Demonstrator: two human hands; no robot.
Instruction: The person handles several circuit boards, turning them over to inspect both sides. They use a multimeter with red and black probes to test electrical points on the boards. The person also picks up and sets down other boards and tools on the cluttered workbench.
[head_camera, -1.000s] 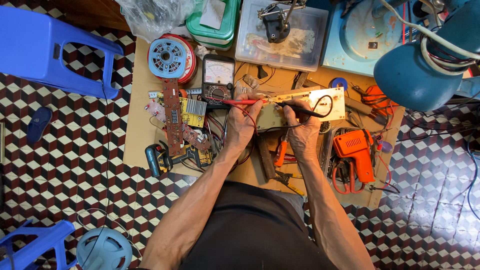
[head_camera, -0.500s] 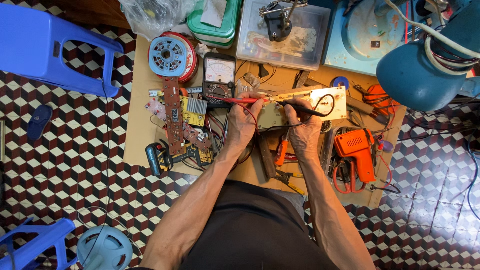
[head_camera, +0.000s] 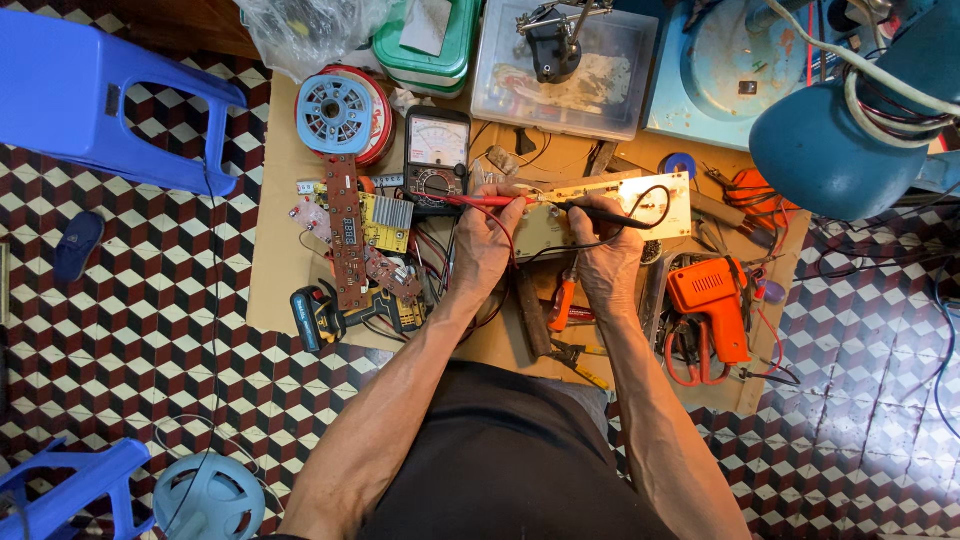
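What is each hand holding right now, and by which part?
The left hand holds a thin red test probe by its shaft; the right hand holds a thin black test probe by its handle.

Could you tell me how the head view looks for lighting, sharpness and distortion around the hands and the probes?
Head view: light is even and soft, with no hard shadows; the left hand with the red probe and the right hand with the black probe look sharp; wide-lens curving shows at the edges, where the checkered floor bends.

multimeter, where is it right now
In the head view the black multimeter lies on the board just beyond the left hand, right of the blue reel.
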